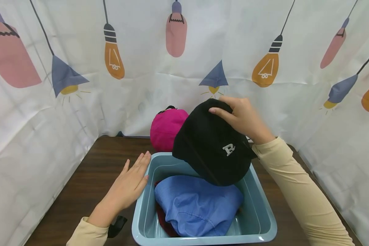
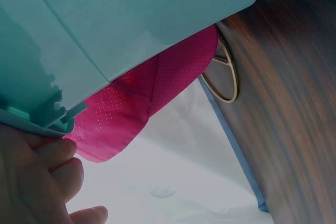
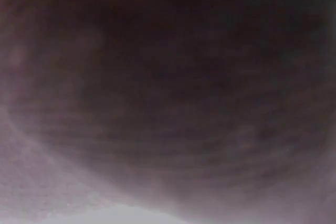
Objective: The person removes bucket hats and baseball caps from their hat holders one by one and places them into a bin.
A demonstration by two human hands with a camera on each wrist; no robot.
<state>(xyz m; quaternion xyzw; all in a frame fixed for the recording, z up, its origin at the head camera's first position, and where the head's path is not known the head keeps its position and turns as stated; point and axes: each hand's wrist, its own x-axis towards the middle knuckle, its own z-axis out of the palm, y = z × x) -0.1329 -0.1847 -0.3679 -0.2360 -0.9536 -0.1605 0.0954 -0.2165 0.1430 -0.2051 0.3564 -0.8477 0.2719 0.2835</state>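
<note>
Black cap [image 1: 203, 147] held right of centre in head view, over light-blue tub [image 1: 265, 223]; crown pinched between thumb and fingers of right hand [image 1: 241, 116]. Left hand [image 1: 127, 182], lower left of centre, laid against tub's left rim, fingers straightened. Blue fabric item [image 1: 200, 205] contained in tub, lower centre. Pink cap [image 1: 166, 131] partly hidden behind black cap, left of centre.
</note>
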